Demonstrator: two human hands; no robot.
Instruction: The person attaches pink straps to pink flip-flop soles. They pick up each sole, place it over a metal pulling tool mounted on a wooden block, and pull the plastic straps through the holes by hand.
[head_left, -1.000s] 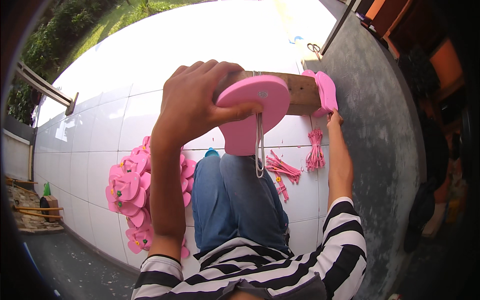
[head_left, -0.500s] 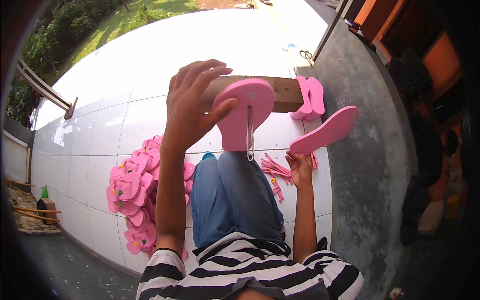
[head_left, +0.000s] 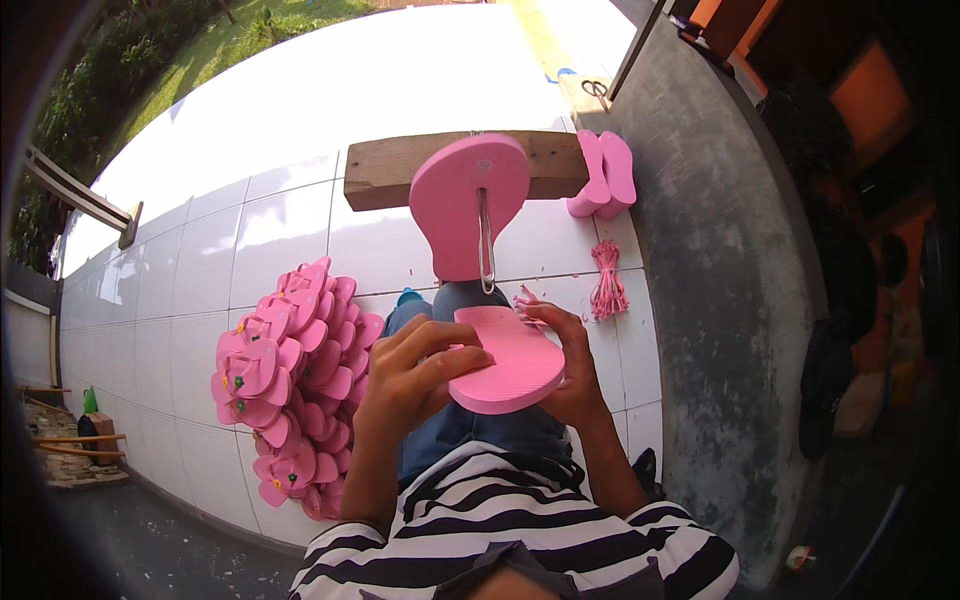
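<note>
Pinching the pink sole (head_left: 518, 368) nearer me than the wooden block (head_left: 380, 176), my left hand (head_left: 405, 380) and right hand (head_left: 580, 378) clasp opposite edges, apt for seemingly light, bendy foam.

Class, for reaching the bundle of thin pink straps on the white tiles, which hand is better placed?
Probably the right hand: it is nearer the bundle. The left hand is farther away, across the flat ridged pink sole both hands hold.

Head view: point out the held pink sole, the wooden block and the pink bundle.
Held pink sole (head_left: 515, 362): head view, middle of its upward face.
Wooden block (head_left: 379, 180): head view, left part of its front.
Pink bundle (head_left: 608, 281): head view, its middle.
</note>
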